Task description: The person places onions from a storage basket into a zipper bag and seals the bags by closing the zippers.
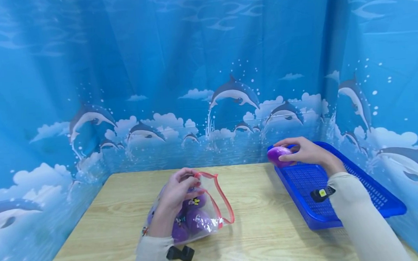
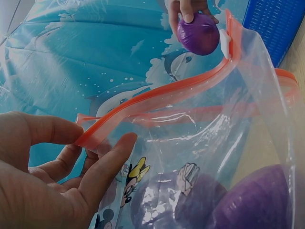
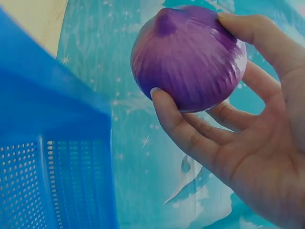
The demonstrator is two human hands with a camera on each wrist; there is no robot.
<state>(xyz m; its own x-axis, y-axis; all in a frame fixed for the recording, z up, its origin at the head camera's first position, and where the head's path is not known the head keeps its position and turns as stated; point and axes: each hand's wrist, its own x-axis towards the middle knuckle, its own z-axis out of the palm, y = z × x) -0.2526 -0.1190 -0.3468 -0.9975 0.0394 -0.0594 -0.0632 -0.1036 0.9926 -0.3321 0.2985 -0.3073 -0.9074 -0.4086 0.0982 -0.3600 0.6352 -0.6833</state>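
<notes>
My right hand (image 1: pixel 305 152) holds a glossy purple onion (image 3: pixel 190 59) between thumb and fingers, over the far left corner of the blue basket (image 1: pixel 296 203). Its ribbed skin and pointed tip show in the right wrist view. On the left, my left hand (image 1: pixel 178 190) pinches the red-edged mouth of a clear zip bag (image 2: pixel 190 138). The bag's mouth gapes toward the right, with a white slider on the zip. Several purple onions (image 1: pixel 198 219) lie inside it, partly hidden by my hand and the bag's cartoon print.
A light wood table (image 1: pixel 258 239) carries the bag and the basket, with bare wood between them. Behind and at the sides hangs a blue dolphin-print curtain (image 1: pixel 176 68). The basket's right part reaches the table's right side, near the curtain.
</notes>
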